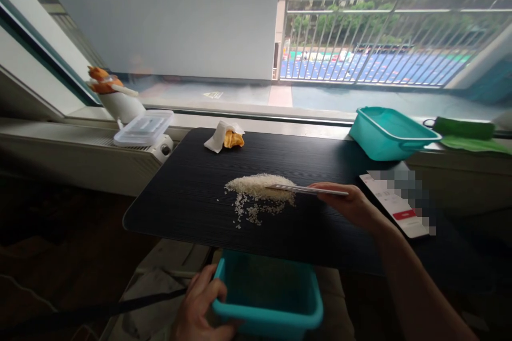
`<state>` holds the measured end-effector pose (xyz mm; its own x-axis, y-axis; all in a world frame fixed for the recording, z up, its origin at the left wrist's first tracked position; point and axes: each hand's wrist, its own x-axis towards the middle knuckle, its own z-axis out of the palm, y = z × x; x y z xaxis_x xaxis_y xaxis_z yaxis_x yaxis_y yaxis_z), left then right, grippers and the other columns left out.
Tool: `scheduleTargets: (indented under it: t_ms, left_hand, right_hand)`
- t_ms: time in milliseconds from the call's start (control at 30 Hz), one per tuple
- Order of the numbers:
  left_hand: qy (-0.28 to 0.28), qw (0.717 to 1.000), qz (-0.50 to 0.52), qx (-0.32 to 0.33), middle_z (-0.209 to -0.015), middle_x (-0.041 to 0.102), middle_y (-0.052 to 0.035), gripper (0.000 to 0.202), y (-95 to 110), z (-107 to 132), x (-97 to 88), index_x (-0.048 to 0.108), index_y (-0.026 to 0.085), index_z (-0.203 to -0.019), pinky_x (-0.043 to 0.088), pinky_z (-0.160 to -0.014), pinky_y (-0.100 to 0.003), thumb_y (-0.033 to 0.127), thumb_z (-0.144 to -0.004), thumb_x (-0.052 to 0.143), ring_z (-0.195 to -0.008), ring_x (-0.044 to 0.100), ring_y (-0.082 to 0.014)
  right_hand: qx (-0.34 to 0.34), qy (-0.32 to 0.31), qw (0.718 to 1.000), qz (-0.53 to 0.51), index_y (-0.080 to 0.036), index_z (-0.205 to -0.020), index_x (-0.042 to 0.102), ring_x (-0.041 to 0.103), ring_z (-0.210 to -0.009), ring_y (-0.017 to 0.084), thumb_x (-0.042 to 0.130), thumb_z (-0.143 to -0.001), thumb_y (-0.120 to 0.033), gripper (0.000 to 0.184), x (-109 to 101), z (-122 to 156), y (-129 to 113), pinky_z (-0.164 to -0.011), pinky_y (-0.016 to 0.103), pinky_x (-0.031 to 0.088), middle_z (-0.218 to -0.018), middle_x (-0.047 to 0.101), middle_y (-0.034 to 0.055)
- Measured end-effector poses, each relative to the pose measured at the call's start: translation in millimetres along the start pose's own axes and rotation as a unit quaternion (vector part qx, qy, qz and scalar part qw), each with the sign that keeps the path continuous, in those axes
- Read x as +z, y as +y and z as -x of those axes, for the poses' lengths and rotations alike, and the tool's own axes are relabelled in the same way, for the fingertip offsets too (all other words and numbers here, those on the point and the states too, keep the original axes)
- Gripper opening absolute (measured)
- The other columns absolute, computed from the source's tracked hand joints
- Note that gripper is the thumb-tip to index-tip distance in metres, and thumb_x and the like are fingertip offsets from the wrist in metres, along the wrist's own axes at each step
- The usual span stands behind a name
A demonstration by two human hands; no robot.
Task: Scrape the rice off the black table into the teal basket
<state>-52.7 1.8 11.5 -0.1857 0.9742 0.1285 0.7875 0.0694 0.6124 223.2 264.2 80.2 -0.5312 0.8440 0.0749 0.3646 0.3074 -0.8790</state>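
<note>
A pile of white rice point(260, 192) lies on the black table point(188, 197), with loose grains scattered toward the near edge. My right hand point(348, 205) is closed on a flat ruler-like strip point(304, 189) whose far end rests against the right side of the rice. My left hand point(202, 306) grips the left rim of a teal plastic basin point(272, 298) held below the table's near edge, under the rice.
A second teal basin point(390, 133) sits at the table's far right by the window sill. A crumpled tissue with something orange point(226, 137) lies at the back. A clear lidded box point(144, 128) and a white holder stand at left. A printed card point(396, 205) lies right of my hand.
</note>
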Motion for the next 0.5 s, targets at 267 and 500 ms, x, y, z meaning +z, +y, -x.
scheduleTargets:
  t_ms: [267,500]
  left_hand:
    - [0.008,1.0,-0.007,-0.007,-0.106,0.067,-0.0033,0.024,6,-5,3.0,0.053,0.022,-0.064,0.053,-0.074,-0.027,0.008,-0.054,0.069,-0.091,0.066,-0.0219]
    - [0.017,1.0,0.006,0.013,-0.104,0.066,-0.0028,0.023,5,-5,4.5,0.051,0.022,-0.063,0.053,-0.077,-0.029,0.013,-0.057,0.071,-0.091,0.066,-0.0213]
  right_hand:
    - [0.009,-0.045,0.999,-0.017,-0.02,-0.103,0.078,0.071,-0.099,0.028,0.064,-0.088,-0.046,0.033,9,14,-12,-0.087,0.035,0.056,-0.105,0.079,0.0063]
    - [0.014,-0.011,1.0,-0.011,-0.02,-0.1,0.079,0.072,-0.099,0.029,0.065,-0.086,-0.051,0.037,-3,41,-23,-0.086,0.036,0.058,-0.107,0.078,0.0099]
